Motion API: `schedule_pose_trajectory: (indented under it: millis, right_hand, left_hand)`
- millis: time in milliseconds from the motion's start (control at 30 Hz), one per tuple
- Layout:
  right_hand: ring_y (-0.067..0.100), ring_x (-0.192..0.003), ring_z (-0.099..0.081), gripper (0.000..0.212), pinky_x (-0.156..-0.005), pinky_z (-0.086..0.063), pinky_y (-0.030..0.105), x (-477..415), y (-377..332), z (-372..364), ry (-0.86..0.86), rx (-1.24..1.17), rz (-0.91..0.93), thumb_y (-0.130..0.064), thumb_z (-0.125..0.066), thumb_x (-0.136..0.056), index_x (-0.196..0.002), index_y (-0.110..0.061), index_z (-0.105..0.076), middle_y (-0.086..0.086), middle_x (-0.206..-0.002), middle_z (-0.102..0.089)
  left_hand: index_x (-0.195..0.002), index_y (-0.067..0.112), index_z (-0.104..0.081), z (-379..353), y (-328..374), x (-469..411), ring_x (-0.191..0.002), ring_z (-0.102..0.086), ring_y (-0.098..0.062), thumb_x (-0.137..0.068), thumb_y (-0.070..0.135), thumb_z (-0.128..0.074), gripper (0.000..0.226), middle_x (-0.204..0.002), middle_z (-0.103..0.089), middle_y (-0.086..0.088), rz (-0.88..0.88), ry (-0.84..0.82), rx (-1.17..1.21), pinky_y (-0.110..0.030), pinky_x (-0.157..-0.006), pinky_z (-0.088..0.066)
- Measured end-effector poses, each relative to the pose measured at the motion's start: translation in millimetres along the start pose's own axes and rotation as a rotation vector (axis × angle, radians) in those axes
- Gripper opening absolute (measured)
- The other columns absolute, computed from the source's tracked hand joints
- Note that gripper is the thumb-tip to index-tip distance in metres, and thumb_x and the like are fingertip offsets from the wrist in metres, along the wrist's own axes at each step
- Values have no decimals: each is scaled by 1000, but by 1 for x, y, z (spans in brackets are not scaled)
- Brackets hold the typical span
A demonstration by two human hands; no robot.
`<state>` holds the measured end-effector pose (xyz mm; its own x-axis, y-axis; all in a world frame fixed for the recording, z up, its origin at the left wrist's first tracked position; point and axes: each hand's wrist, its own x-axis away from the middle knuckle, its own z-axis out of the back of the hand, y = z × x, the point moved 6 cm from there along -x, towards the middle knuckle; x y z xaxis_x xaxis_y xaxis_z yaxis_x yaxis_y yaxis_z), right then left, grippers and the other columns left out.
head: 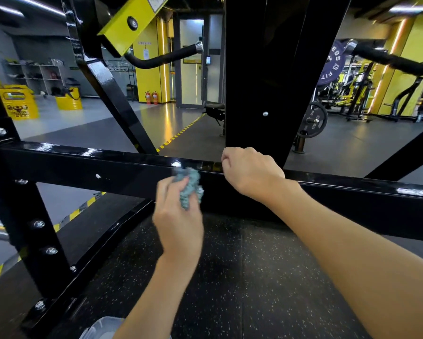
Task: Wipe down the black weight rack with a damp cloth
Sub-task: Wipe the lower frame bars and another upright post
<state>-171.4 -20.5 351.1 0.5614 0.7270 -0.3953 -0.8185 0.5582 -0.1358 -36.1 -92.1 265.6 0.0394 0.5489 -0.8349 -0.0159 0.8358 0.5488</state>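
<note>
Now left hand (178,223) grips bunched cloth (189,185) at rack crossbar (83,165); right hand (249,172) rests fisted on it, empty.

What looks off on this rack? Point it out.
One white speck on the front face of the horizontal black beam, left of the cloth in the left hand. Chipped paint or residue: cannot tell. Nothing else stands out.

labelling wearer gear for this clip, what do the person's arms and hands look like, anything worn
Both forearms are bare, no sleeves in view. The left hand and right hand wear no gloves; no watch, band or ring shows. The left hand is motion-blurred, so small details there are unsure.
</note>
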Motion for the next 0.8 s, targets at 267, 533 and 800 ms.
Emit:
schedule_pose_trajectory:
  millis: [267,533,800]
  right_hand:
    - [29,-113,-56,29,-94,-42,36,-28,-41,-5,-47,-78,103,-17,-42,-95,-117,-28,-58,2,-123,-61]
    - [27,-111,-57,33,-87,-43,36,-54,-57,-36,-156,-112,32,-23,-35,-97,-112,-30,-64,0,-121,-63]
    - [22,-111,-56,33,-94,-46,38,-52,-62,-34,-202,-70,-3,-19,-32,-100,-113,-29,-61,-3,-115,-60]
  left_hand:
    - [-104,-1,-70,6,-22,8,-99,-62,-13,-76,-13,-75,31,-109,-64,-10,34,-72,26,-9,-93,-46]
    - [-99,-2,-67,29,-65,1,-94,-58,1,-78,-14,-72,24,-105,-60,-3,206,89,59,-8,-85,-48]
    - [-101,-1,-70,39,-64,-34,-97,-65,-12,-80,-7,-72,21,-109,-66,-10,209,94,121,-16,-84,-54]
